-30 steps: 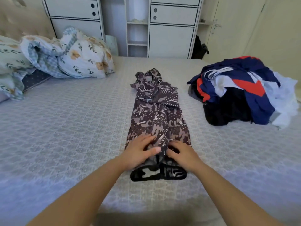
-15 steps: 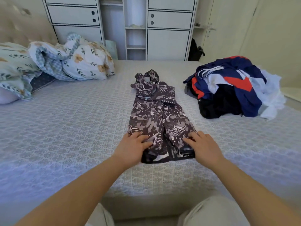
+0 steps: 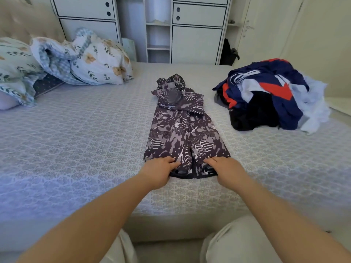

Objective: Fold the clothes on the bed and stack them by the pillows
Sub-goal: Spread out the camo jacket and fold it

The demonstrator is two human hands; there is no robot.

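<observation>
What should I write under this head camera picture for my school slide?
Both hands, left hand and right hand, grip the near hem of a patterned garment on the bed, beside unfolded clothes.

— What's under my hands?
— A patterned hooded garment (image 3: 185, 133), dark purple-grey with white dots and stripes, folded into a long narrow strip, lying flat mid-bed (image 3: 76, 141), hood end away from me.
— And the rest?
— A heap of clothes (image 3: 269, 95), navy, red, white and black, at the right. Floral pillows (image 3: 91, 57) sit far left.
</observation>
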